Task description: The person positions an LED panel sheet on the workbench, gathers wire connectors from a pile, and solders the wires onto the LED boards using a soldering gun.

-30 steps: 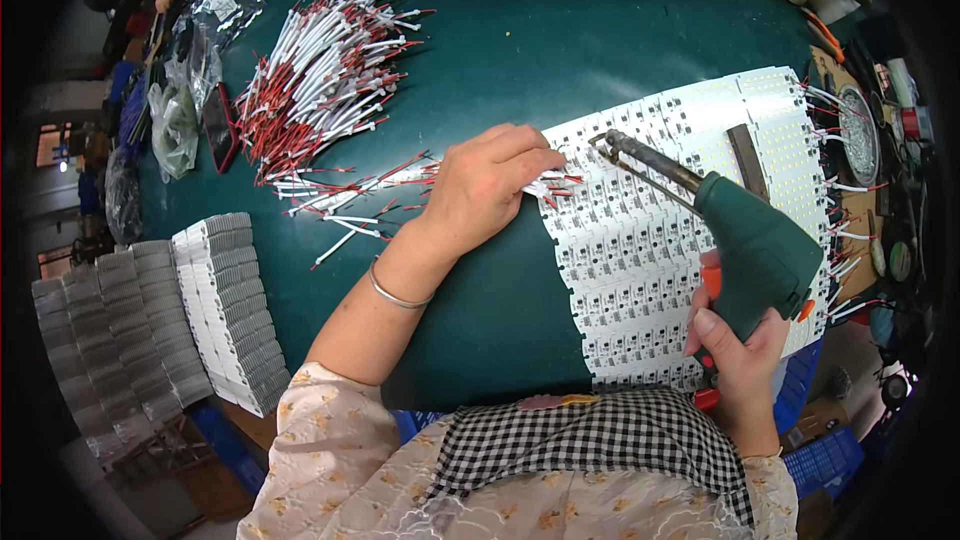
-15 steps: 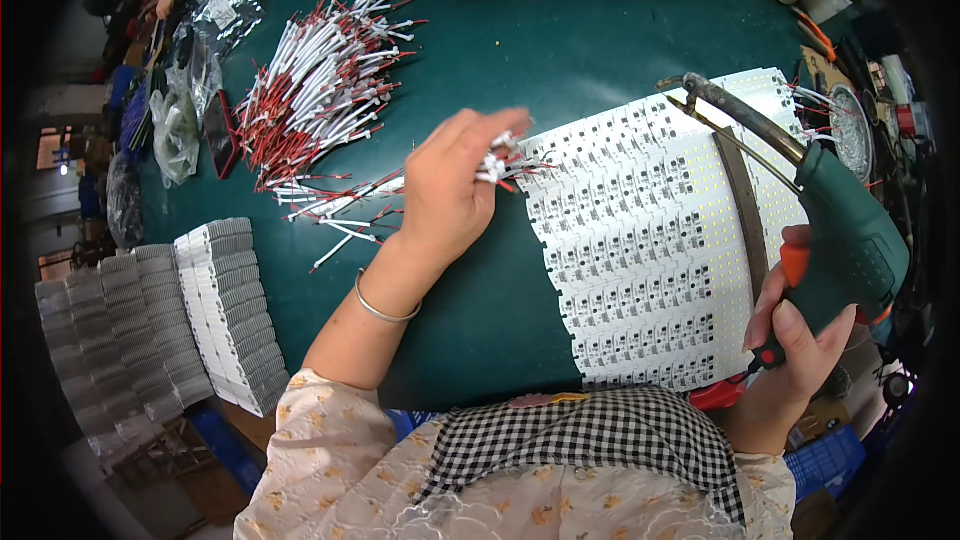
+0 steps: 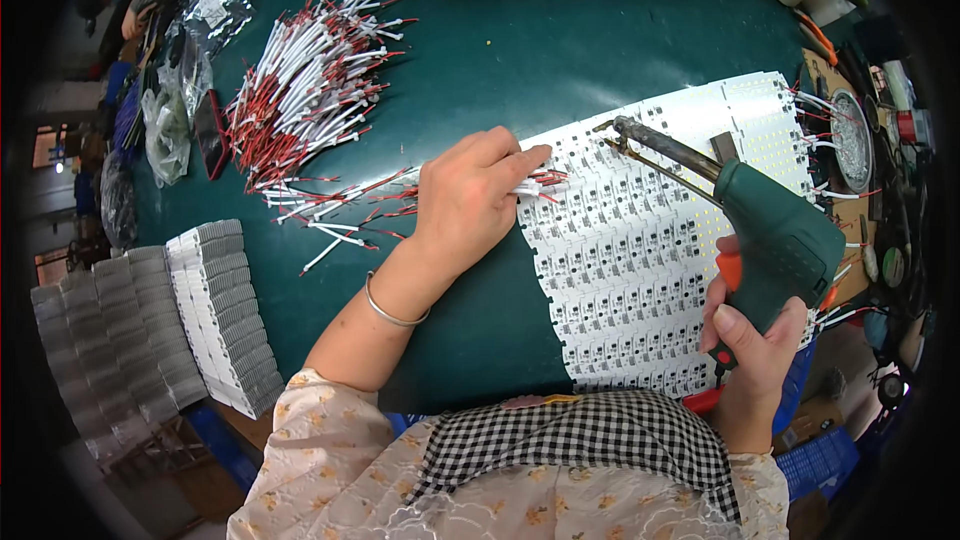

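Green soldering gun point(image 3: 785, 240) is filling the closed right hand point(image 3: 757, 348); the left hand point(image 3: 466, 198), palm down, is clasping wires point(image 3: 541, 185).

Soldering gun point(image 3: 785, 240) matt plastic; barrel point(image 3: 667, 144) rough metal, apparently; tabletop point(image 3: 465, 340) smooth, faintly glossy; apron point(image 3: 580, 445) woven cloth.

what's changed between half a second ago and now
The right hand has swung the green soldering gun leftward, bringing its tip over the upper-left part of the white circuit boards. The left hand, holding red-and-white wires, has shifted right to their edge. Nothing was visibly let go. The wire pile and stacked boards stayed put.
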The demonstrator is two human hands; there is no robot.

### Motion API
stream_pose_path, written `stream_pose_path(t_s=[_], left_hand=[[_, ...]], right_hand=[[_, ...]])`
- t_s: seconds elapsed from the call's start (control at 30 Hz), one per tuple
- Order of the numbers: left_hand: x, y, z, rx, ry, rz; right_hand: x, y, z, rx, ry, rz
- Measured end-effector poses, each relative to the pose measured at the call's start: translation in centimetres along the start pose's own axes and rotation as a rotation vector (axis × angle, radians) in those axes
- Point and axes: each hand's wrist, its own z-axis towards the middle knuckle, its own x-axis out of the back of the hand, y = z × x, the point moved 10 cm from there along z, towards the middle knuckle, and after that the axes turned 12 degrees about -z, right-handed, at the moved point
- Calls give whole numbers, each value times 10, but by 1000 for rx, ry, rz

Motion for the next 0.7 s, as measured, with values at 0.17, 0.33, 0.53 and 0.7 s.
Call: stream_pose_path(t_s=[0.17, 0.33, 0.53, 0.7], left_hand=[[1, 2, 1, -46, 70, -60], [-3, 0, 0, -58, 76, -91], [-5, 1, 1, -58, 77, -54], [-7, -3, 2, -33, 29, -83]], right_hand=[[-3, 4, 0, -3, 10, -34], [-8, 12, -1, -90, -90, 27], [-13, 13, 0, -66, -114, 16], [-22, 12, -1, -52, -145, -20]])
